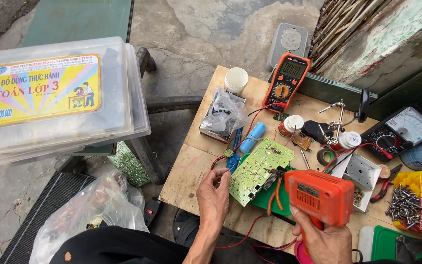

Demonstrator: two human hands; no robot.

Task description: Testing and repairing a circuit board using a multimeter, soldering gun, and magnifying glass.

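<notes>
My right hand (324,239) grips the handle of an orange soldering gun (320,194), whose tip points left onto a green circuit board (259,168). The board lies tilted on a green tray (275,199) on the wooden table (191,171). My left hand (213,195) is at the board's left edge, fingers pinched together on something thin, perhaps solder wire; it is too small to tell. Red wires run under and beside the board.
An orange digital multimeter (285,80), a black analog meter (400,132), a helping-hands clamp (338,120), a blue cylindrical cell (253,137), a white cup (236,79), solder spools and a tray of screws (405,205) crowd the table. Stacked clear plastic boxes (59,102) stand left; a plastic bag (94,210) lies below.
</notes>
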